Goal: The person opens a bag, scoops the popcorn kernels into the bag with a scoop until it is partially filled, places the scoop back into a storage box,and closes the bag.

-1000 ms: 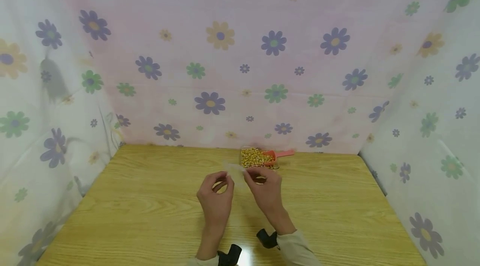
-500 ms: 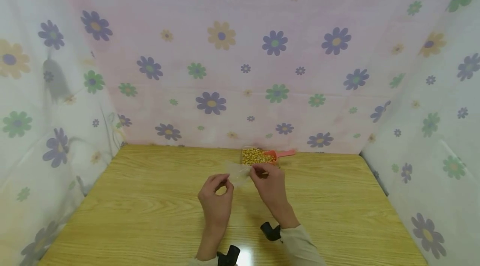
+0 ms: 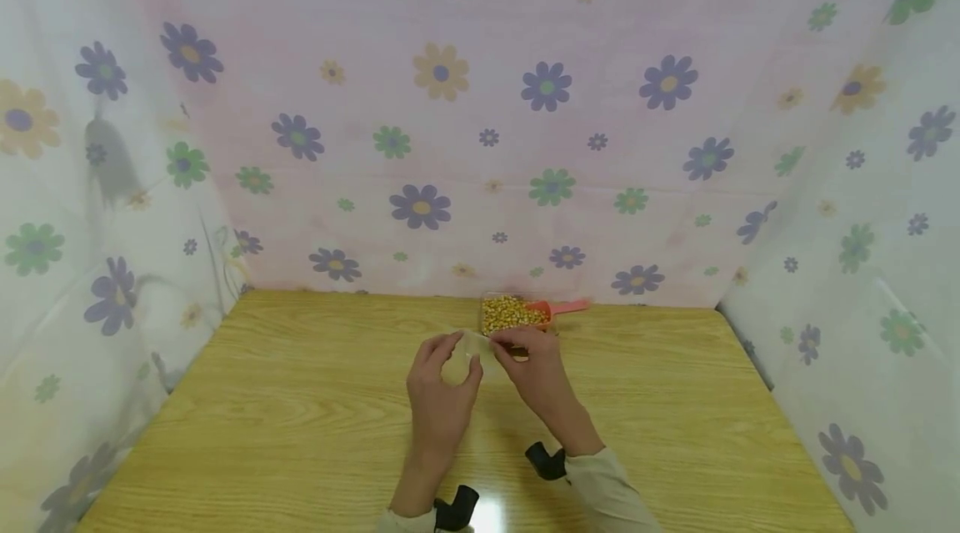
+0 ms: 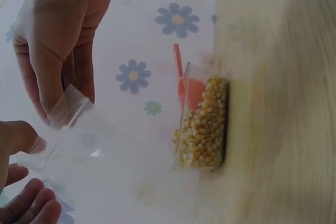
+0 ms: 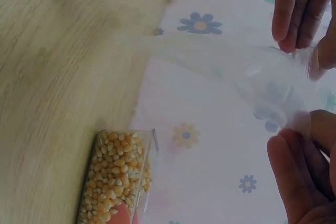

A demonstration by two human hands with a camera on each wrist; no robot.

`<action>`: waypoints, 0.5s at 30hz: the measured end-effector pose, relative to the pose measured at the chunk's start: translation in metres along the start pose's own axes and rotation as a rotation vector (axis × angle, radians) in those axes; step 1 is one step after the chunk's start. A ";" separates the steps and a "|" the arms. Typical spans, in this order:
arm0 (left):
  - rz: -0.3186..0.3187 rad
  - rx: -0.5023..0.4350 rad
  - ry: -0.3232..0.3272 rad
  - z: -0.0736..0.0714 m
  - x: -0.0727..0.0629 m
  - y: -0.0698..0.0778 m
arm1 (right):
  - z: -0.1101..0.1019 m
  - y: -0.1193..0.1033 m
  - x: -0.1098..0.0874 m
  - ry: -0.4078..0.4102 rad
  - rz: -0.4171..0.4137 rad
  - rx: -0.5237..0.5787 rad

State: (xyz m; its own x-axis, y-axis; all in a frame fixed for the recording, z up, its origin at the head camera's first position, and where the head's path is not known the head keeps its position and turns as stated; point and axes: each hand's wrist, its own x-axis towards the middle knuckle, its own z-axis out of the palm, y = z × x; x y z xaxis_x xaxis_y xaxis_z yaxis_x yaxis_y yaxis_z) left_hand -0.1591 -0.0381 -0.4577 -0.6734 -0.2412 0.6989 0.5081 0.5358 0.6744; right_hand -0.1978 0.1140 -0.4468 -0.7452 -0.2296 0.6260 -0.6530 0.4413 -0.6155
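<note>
A small clear plastic bag (image 4: 84, 135) is held up between both hands above the table. With thumb and fingertips, my right hand (image 3: 542, 374) pinches one side of the bag's edge. My left hand (image 3: 438, 408) is at the other side, its thumb and fingers spread apart. The left thumb (image 4: 26, 137) touches the film near the mouth, and the film partly covers its tip. In the right wrist view the bag (image 5: 226, 66) stretches away from the hands, see-through and hard to outline. No contents can be made out inside it.
Behind the hands, a clear rectangular box (image 5: 149, 156) of yellow corn kernels (image 4: 205, 135) stands near the table's back edge. A pink-red scoop (image 3: 542, 312) rests in it, handle sticking out to the right. Flower-patterned cloth (image 3: 480, 99) encloses the wooden table (image 3: 285, 408) at back and sides.
The left thumb and fingers have parted from their earlier pinch, and the left hand has moved slightly right and up. The right hand shifted right, then slightly back left, still pinching the bag.
</note>
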 end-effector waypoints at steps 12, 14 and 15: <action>0.050 0.005 -0.078 -0.008 0.016 -0.005 | -0.010 -0.004 0.008 -0.126 0.012 0.061; 0.047 0.002 -0.071 -0.009 0.016 -0.006 | -0.011 -0.003 0.006 -0.127 0.045 0.104; 0.045 -0.001 -0.069 -0.009 0.016 -0.006 | -0.011 -0.002 0.005 -0.129 0.063 0.118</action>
State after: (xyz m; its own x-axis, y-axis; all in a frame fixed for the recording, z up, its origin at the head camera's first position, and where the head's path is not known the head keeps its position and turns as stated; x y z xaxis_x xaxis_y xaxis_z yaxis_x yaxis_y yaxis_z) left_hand -0.1687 -0.0526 -0.4485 -0.6850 -0.1603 0.7107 0.5394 0.5443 0.6425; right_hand -0.1987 0.1211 -0.4369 -0.7911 -0.3180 0.5226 -0.6104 0.3549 -0.7081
